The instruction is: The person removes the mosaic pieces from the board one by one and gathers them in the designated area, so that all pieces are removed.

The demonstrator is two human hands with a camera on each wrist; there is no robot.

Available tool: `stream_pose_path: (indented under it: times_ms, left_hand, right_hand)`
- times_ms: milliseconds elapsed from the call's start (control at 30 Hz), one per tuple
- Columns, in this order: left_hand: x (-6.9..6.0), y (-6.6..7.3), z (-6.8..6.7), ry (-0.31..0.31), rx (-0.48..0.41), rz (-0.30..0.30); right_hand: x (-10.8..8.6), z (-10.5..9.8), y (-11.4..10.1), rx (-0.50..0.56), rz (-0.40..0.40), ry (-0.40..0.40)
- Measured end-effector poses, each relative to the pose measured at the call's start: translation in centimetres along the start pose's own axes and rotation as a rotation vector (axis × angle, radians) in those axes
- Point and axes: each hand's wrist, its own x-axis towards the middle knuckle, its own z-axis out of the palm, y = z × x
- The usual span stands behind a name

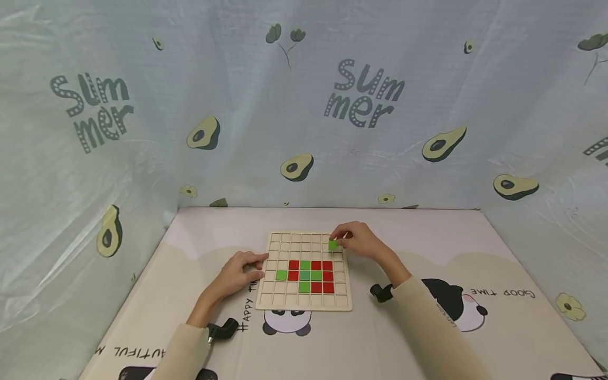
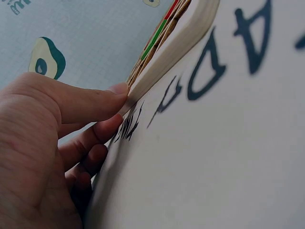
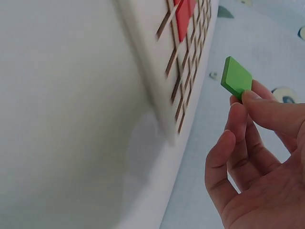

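A square wooden grid board (image 1: 280, 302) lies on the table, with red tiles (image 1: 328, 287) and green tiles (image 1: 281, 275) set in its cells. My right hand (image 1: 359, 240) pinches a green square tile (image 3: 237, 77) between thumb and fingers, above the board's far right corner. The right wrist view shows that tile tilted and off the board. At the left edge of the board rests my left hand (image 1: 239, 272), its thumb and forefinger touching the rim. In the left wrist view the other fingers (image 2: 97, 155) of that hand lie loosely bent beside the board.
A printed tablecloth (image 1: 190, 295) with pandas and lettering covers the table. Behind and at both sides hang pale curtains (image 1: 237, 174) printed with avocados. Black wrist devices (image 1: 223, 330) sit at both sleeves.
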Motion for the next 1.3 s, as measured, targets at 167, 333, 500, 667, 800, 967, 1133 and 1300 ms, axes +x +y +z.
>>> stream_pose_path:
  times_ms: [167,333,500,667,800,967,1133,1300]
  left_hand:
    - [-0.1,0.2,0.0,-0.004,-0.004,-0.003]
    - [0.0,0.2,0.0,-0.003,0.003,-0.002]
    - [-0.1,0.2,-0.1,-0.005,0.001,0.003]
    - [-0.1,0.0,-0.2,0.004,-0.008,0.021]
    - [0.0,0.0,-0.1,0.007,-0.006,0.017]
    - [0.1,0.1,0.0,0.001,-0.016,0.013]
    - [0.1,0.1,0.1,0.001,-0.017,0.011]
    - [0.1,0.1,0.1,0.003,-0.020,0.004]
  right_hand:
    - [-0.7,-1.1,1.4,0.002,0.038,0.016]
    - [-1.0,-2.1,3.1,0.000,0.061,0.039]
    - [-1.3,-2.5,4.5,-0.007,0.098,0.040]
    - [-1.4,-2.5,5.5,-0.012,0.140,0.041]
    - [-1.5,-2.7,6.1,-0.002,0.165,0.046]
    - [-1.8,-3.0,6.8,-0.012,0.197,0.073]
    - [-1.9,-3.4,7.1,-0.005,0.218,0.097]
    - [-1.8,-3.4,7.2,-0.012,0.216,0.099]
